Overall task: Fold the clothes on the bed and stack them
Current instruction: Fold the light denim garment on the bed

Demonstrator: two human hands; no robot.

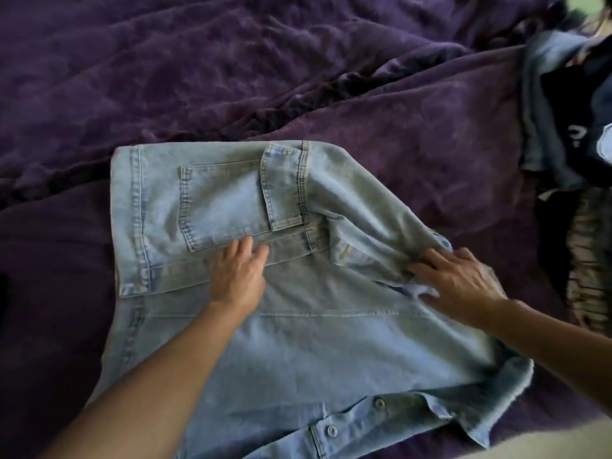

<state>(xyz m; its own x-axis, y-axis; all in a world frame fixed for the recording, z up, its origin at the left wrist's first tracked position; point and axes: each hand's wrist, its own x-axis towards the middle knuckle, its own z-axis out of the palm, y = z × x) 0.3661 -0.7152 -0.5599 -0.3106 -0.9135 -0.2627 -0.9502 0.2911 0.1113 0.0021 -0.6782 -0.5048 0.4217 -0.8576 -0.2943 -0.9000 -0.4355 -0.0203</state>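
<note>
Currently, a light blue denim jacket (298,342) lies spread on the purple blanket (231,61) that covers the bed, in the lower middle of the view and directly in front of the person. Its far part is folded over toward the near side, so that a chest pocket (222,207) with a stitched flap faces up on the folded layer. A sleeve (364,210) runs from the top of that layer down and to the right, across the body of the jacket. The left hand (238,276) rests palm down on the jacket just below the pocket; its fingers (243,246) are straight and close together, and their tips touch the seamed band along the edge of the folded layer. The right hand (463,283) lies palm down on the lower end of the sleeve, with its fingers (427,268) spread and extended toward the left; the cloth is bunched into creases beside the thumb, and nothing is pinched as far as the view shows. Along the near edge of the jacket, two metal buttons (379,402) sit on the front strip, and the collar (490,402) lies at the near right corner. At the right edge of the view, well apart from the jacket, a pile of clothes (543,111) rests on the blanket; it includes a dark garment (573,104) with white print and a striped garment (586,260) nearer the person.
</note>
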